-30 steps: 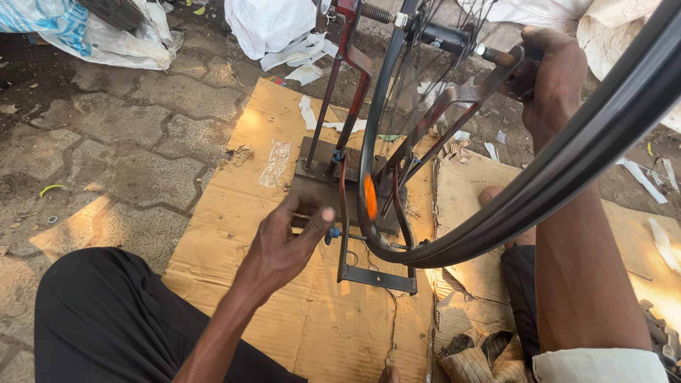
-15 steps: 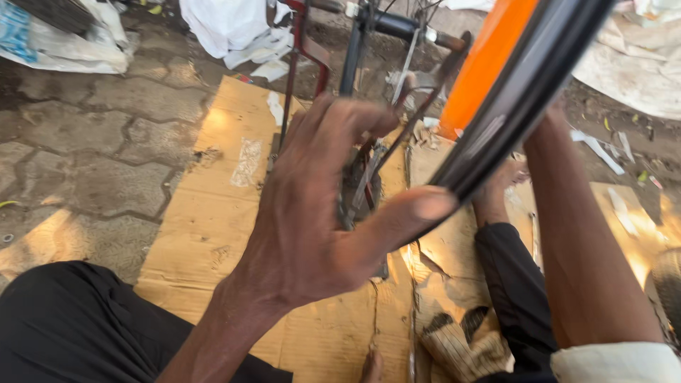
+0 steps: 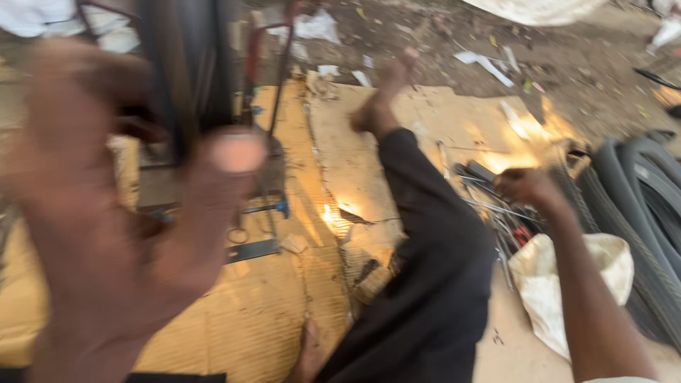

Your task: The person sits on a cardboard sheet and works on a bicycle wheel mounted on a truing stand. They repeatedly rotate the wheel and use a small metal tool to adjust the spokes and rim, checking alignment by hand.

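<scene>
My left hand (image 3: 120, 234) fills the left of the view, very close and blurred, fingers spread. Its thumb lies on one side of a black bicycle tyre (image 3: 186, 67) and its fingers on the other; a grip on it does not show. The wheel stands upright in a metal stand (image 3: 252, 248) on cardboard (image 3: 248, 319). My right hand (image 3: 526, 188) reaches to the right, fingers curled down onto a pile of thin metal rods and tools (image 3: 496, 213). Whether it holds one is hidden.
My leg in dark trousers (image 3: 425, 269) stretches across the cardboard, bare foot (image 3: 386, 92) at the far end. A pale cloth bag (image 3: 567, 284) lies by my right arm. Several black tyres (image 3: 645, 206) are stacked at the right. Scraps litter the dirt ground behind.
My view has swung right. My right hand left the wheel and dropped to the tool pile. My left hand rose from the stand's base up to the tyre, close to the camera.
</scene>
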